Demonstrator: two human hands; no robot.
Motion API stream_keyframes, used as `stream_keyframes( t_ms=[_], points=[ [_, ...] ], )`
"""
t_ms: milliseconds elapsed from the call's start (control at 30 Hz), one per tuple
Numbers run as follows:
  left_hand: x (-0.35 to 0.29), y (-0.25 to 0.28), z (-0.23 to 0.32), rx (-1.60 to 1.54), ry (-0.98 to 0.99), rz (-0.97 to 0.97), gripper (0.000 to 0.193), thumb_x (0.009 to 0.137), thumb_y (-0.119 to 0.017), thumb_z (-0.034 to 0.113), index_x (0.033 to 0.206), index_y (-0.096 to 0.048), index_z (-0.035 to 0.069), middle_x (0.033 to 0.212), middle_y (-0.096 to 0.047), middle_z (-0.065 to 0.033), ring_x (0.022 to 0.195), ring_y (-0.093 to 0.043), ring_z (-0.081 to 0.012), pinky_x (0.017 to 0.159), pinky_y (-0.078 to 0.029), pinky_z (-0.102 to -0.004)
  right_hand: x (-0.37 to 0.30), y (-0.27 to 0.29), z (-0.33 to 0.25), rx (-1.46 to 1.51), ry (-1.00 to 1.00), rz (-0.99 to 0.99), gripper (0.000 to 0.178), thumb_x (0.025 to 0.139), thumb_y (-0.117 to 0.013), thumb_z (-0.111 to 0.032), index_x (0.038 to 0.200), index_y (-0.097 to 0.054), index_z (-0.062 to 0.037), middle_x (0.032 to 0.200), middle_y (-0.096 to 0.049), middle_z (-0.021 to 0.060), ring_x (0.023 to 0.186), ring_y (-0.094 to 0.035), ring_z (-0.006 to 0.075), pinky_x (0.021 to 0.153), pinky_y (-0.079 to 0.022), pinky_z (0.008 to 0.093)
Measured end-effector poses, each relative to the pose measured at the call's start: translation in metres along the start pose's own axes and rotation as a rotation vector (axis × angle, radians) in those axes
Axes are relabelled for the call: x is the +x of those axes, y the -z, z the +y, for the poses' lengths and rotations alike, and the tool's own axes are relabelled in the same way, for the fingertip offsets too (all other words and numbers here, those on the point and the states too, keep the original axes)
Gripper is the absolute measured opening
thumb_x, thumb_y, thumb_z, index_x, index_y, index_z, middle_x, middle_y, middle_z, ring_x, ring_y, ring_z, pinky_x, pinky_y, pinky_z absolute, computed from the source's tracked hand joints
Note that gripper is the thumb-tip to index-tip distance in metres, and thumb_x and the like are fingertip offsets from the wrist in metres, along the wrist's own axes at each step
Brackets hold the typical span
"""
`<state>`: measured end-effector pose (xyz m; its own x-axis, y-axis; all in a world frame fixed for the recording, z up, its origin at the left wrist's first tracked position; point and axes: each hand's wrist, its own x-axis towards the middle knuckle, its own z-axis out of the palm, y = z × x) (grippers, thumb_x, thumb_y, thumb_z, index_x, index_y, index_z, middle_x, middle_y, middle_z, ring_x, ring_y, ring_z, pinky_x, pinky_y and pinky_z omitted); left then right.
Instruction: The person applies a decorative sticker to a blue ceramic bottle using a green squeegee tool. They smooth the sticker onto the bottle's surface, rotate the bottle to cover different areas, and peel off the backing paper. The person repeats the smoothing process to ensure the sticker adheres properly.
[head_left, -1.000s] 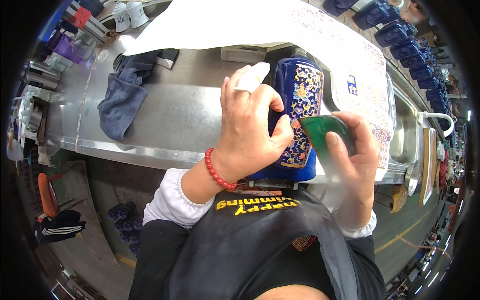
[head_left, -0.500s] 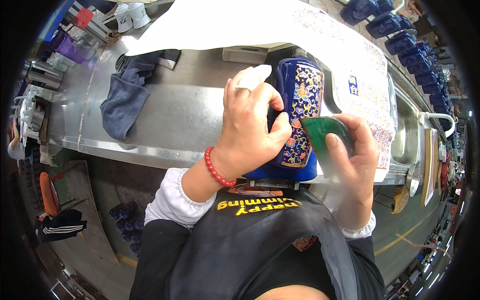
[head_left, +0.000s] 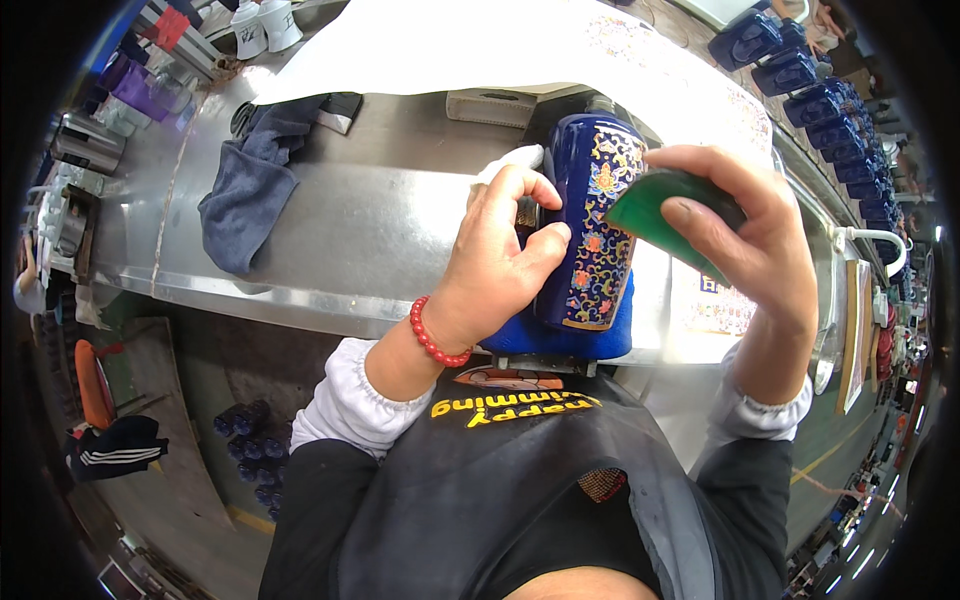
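Note:
A dark blue bottle with a floral patterned panel in orange, yellow and white lies on a blue cloth pad at the bench edge. My left hand, a red bead bracelet at its wrist, grips the bottle's left side with thumb and forefinger curled against it. White material shows at its far fingers; how it is held is partly hidden. In my right hand is a green scraper, pinched between thumb and fingers. Its tip sits over the right part of the patterned panel; contact is hard to tell.
White sheets with printed patterns cover the back and right of the metal bench. A grey-blue cloth lies to the left, and a small white box behind. Rows of blue bottles stand far right, near a white tap.
My right hand has moved up and right with the scraper, which now lies flatter and higher along the panel. My left hand stays at the bottle, its far fingers slightly shifted.

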<state>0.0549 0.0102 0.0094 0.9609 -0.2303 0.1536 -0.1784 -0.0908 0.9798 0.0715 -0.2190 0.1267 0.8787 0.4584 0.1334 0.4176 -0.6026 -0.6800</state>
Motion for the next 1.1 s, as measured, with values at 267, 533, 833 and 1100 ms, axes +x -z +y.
stream_keyframes(
  t_ms=[267,533,833,1100],
  points=[
    [-0.007,0.003,-0.009,-0.039,0.000,-0.007,0.023,0.086,-0.067,0.013,0.106,-0.059,0.006,0.108,-0.062,-0.0088,0.104,-0.051,-0.0258,0.097,-0.041,-0.0384,0.054,0.013,0.007,-0.168,0.277,-0.323,0.030,0.084,-0.075,-0.011,0.112,-0.071,-0.0009,0.092,-0.073,0.0138,0.081,-0.073,0.0250,0.074,-0.057,0.0336],
    [-0.010,0.005,-0.010,-0.056,-0.014,-0.009,0.022,0.086,-0.066,0.014,0.106,-0.060,0.006,0.104,-0.063,-0.0082,0.101,-0.052,-0.0269,0.095,-0.043,-0.0385,0.076,0.015,-0.002,-0.219,0.287,-0.472,0.029,0.082,-0.077,-0.012,0.108,-0.072,-0.0006,0.086,-0.072,0.0139,0.076,-0.073,0.0271,0.069,-0.058,0.0352],
    [-0.010,0.007,-0.011,-0.054,0.006,-0.052,0.020,0.090,-0.061,0.009,0.109,-0.057,0.002,0.107,-0.058,-0.0059,0.106,-0.052,-0.0154,0.099,-0.041,-0.0312,0.086,0.014,0.002,-0.140,0.304,-0.533,0.030,0.085,-0.075,-0.017,0.109,-0.072,0.0002,0.088,-0.073,0.0151,0.078,-0.073,0.0280,0.071,-0.058,0.0353],
    [-0.010,0.005,-0.010,-0.094,0.019,-0.009,0.018,0.087,-0.066,0.009,0.103,-0.059,0.004,0.101,-0.064,-0.0099,0.100,-0.054,-0.0278,0.094,-0.044,-0.0385,0.090,0.015,0.004,-0.140,0.284,-0.581,0.030,0.087,-0.075,-0.020,0.108,-0.072,0.0006,0.089,-0.073,0.0153,0.079,-0.073,0.0272,0.072,-0.058,0.0343]
  ],
)
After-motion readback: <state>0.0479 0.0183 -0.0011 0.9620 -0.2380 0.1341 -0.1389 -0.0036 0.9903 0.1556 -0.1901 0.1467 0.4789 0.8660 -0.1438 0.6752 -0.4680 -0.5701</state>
